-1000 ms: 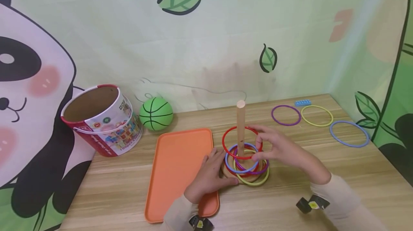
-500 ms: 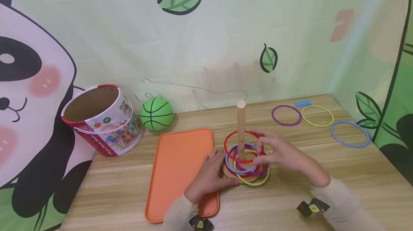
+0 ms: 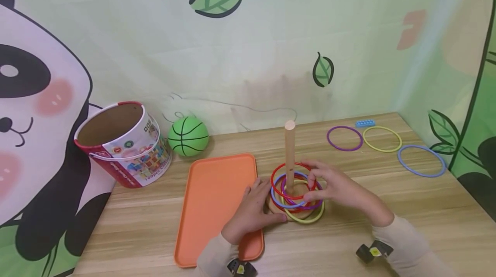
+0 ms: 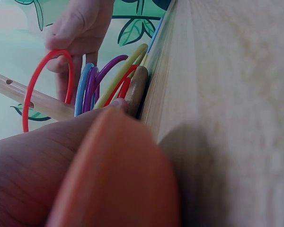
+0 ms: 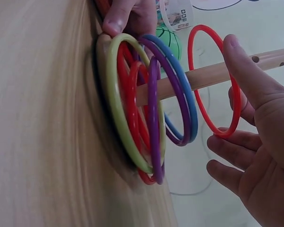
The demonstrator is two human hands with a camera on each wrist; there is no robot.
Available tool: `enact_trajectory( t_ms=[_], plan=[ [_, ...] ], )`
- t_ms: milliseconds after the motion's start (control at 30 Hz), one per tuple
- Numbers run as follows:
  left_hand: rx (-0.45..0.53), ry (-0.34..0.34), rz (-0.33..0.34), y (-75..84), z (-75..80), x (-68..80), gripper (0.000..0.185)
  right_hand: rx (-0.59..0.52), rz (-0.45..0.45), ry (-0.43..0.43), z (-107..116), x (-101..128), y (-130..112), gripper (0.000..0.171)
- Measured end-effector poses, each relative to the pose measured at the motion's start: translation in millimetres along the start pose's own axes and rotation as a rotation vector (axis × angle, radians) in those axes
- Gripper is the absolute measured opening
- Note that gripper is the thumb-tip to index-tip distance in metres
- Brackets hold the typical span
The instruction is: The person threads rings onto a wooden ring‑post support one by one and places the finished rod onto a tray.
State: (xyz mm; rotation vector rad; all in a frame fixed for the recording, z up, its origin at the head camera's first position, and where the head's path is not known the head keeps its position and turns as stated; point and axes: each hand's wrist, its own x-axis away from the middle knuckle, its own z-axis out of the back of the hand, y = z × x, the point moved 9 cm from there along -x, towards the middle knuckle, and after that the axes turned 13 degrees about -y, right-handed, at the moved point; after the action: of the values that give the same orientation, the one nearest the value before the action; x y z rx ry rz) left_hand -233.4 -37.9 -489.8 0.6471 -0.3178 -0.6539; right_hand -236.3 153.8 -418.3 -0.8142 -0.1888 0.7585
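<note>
Right hand (image 3: 341, 189) pinching red ring (image 3: 293, 181) round the peg (image 3: 289, 148) (left hand (image 3: 252, 212) flat at the base (image 5: 100, 71)).

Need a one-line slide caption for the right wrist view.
Right hand holds a red ring around the wooden peg, above the stacked rings.

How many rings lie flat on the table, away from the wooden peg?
3. A purple ring, a yellow ring and a blue ring lie apart on the table, right of the wooden peg. None seems hidden.
</note>
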Motion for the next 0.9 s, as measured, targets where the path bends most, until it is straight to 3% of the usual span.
enact_trajectory(
  t_ms=[900],
  plan=[
    [-0.009, -0.007, 0.011, 0.1, -1.2, 1.0, 0.103, 0.007, -0.032, -0.035, -14, -2, 16, 0.036]
  ],
)
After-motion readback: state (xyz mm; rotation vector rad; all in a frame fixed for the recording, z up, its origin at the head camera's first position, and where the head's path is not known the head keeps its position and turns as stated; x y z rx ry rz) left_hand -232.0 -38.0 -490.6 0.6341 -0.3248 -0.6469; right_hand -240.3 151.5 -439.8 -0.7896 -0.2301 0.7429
